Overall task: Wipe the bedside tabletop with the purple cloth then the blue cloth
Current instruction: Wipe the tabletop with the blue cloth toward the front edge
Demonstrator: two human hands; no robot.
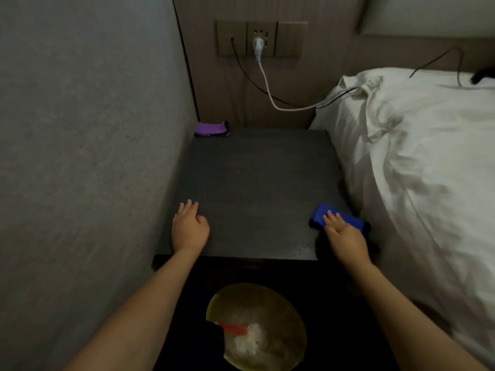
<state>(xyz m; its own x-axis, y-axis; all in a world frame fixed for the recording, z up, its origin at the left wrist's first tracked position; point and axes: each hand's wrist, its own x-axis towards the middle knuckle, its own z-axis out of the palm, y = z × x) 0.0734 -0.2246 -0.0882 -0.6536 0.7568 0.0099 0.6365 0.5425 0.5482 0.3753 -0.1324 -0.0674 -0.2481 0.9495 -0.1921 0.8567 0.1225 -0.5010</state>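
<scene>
While my right hand (pixel 345 238) rests flat on the blue cloth (pixel 338 216), its fingers lie straight and spread, pressing down and not pinching. My left hand (pixel 189 228) lies on the dark tabletop (pixel 254 183) near the front left side, fingers loose and open, holding nothing.

The blue cloth sits folded at the front right corner, close to the bed (pixel 417 156). The purple cloth (pixel 211 129) is folded too, far away in the back left corner by the wall (pixel 80 129). It looks set aside, so I think the blue cloth's turn is starting.

To wipe well, I should keep my palm flat on the cloth and push it in long rows, from the front edge to the back. I should go into the corners and right up to the wall. My left hand will need to lift when the cloth comes that way.

The top is dark, smooth and bare, so the cloth should slide easily. The table is squeezed between the wall and the bed. A white cable (pixel 265 84) hangs from the socket (pixel 261 38) behind. A round bin (pixel 257 328) sits on the floor below.
</scene>
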